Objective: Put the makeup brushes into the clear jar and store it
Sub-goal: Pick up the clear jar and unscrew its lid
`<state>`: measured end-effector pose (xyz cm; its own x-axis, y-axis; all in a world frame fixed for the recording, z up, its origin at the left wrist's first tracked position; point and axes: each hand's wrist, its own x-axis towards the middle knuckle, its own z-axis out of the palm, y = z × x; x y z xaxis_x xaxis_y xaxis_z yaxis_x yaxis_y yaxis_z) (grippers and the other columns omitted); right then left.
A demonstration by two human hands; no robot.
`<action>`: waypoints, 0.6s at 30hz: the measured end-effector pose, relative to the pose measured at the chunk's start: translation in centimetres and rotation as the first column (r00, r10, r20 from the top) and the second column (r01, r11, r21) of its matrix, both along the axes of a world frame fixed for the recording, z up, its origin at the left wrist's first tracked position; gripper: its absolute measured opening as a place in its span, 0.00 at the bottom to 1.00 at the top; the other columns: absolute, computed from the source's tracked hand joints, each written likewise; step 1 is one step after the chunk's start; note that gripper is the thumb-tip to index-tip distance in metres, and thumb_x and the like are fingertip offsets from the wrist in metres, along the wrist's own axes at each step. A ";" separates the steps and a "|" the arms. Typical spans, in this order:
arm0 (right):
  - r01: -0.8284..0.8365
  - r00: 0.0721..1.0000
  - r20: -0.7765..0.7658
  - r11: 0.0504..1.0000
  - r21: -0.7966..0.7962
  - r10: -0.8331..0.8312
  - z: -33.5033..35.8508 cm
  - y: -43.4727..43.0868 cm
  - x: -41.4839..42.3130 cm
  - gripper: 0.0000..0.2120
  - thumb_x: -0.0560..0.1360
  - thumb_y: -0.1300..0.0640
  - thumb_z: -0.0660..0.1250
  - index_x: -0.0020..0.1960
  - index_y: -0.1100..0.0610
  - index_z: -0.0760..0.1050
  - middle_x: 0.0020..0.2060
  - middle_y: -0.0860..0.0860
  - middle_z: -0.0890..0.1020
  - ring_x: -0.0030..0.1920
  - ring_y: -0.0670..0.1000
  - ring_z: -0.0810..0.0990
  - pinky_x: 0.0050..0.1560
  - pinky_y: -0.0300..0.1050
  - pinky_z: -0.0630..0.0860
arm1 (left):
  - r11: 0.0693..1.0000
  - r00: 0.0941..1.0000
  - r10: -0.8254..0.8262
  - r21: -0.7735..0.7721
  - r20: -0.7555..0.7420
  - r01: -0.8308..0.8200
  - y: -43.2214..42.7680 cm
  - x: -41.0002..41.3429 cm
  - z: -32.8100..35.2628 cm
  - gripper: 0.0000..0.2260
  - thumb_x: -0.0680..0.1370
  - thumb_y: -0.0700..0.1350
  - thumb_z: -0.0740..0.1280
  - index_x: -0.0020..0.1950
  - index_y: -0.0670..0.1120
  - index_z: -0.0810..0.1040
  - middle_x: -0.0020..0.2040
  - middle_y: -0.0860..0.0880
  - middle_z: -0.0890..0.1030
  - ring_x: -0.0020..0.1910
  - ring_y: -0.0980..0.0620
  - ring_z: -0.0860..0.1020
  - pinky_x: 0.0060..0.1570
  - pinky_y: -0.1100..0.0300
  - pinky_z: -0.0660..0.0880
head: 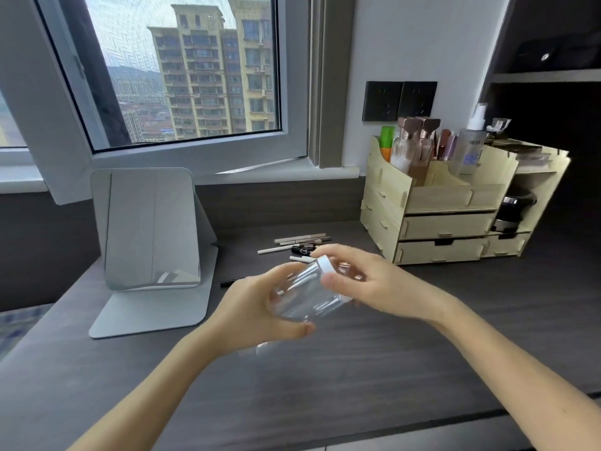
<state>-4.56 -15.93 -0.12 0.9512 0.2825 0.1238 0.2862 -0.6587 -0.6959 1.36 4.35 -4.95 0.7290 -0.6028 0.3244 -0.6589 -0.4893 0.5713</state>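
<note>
A clear jar (pixel 309 296) with a white lid (pixel 326 265) is held above the dark desk, tilted so the lid points up and to the right. My left hand (pixel 257 307) wraps the jar's body from the left. My right hand (pixel 367 281) grips the lid end, fingers curled over it. Several makeup brushes and pencils (pixel 300 244) lie in a loose pile on the desk just beyond the jar. One dark pencil (pixel 229 282) lies apart to the left of my hands.
A standing mirror (pixel 151 229) sits on its base at the left. A pale wooden organiser (pixel 448 203) with drawers, bottles and an open top compartment stands at the right. A window fills the back wall. The desk's front edge (pixel 422 424) runs below my arms.
</note>
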 end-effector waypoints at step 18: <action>0.574 0.754 0.132 0.547 -0.609 -0.644 -9.5 -10.3 4.1 0.27 0.71 0.40 0.64 0.67 0.49 0.67 0.64 0.51 0.74 0.63 0.57 0.70 0.59 0.49 0.69 | 0.700 0.944 -0.014 -0.677 -0.331 -0.227 2.6 4.3 -2.3 0.35 0.61 0.52 0.78 0.64 0.56 0.67 0.56 0.52 0.79 0.57 0.52 0.78 0.55 0.52 0.76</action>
<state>-0.45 -26.26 -9.63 0.9188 -0.3914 0.0507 -0.3848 -0.9170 -0.1053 5.64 6.94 -7.25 0.9029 -0.2005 0.3801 -0.3727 0.0748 0.9249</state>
